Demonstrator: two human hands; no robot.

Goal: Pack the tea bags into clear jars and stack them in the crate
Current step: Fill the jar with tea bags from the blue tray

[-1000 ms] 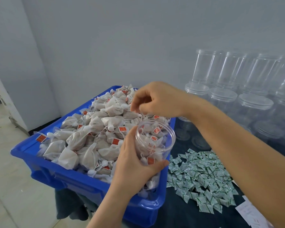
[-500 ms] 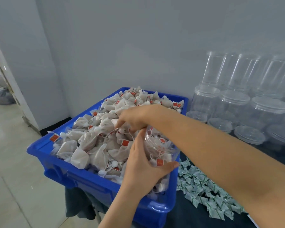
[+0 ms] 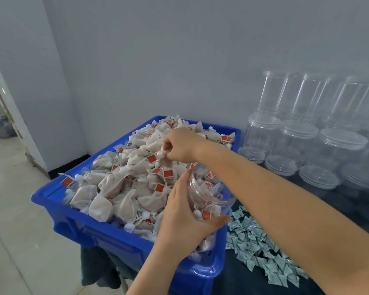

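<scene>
Both hands are busy over the blue crate (image 3: 107,235) in the lower centre of the frame. Left hand (image 3: 185,218) grips a clear jar (image 3: 213,194) from the side, fingers curled round its wall; the jar is tilted, its mouth turned toward the pile, and some tea bags already lie inside it. Right hand (image 3: 179,146), a little above it, pinches the knotted top of one tea bag (image 3: 156,143) from the heap of tea bags (image 3: 119,184) that fills the crate. On the dark desk (image 3: 360,209) to the right lie small green-printed sachets (image 3: 262,250), and behind them, at the right edge, stand empty clear jars (image 3: 296,137) with lids, in stacked rows beside the wall.
</scene>
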